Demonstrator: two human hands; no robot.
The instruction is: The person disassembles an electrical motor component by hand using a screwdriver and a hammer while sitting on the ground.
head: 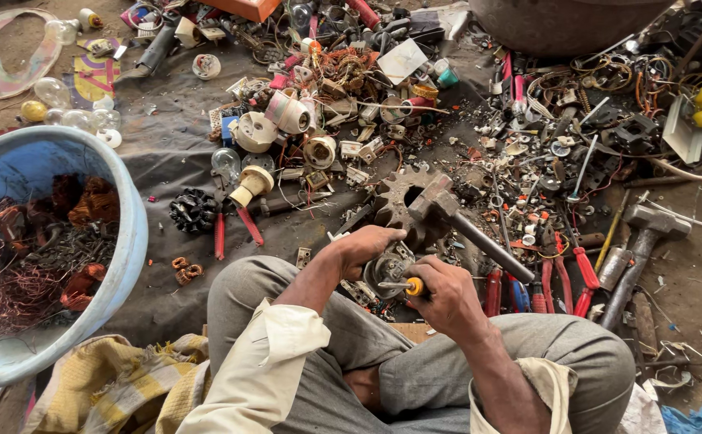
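Observation:
I sit on the ground with knees apart. My left hand grips a small round metal motor part and steadies it on the ground in front of me. My right hand is closed on a screwdriver with a yellow handle; its metal shaft points left onto the part. Just beyond my hands a rusty toothed gear lies under the head of a heavy hammer, whose handle runs down to the right.
A blue plastic tub at the left holds copper wire coils. Scrap sockets, bulbs, wires and screws cover the dark cloth ahead. Red-handled pliers, another hammer and a large dark bowl lie to the right.

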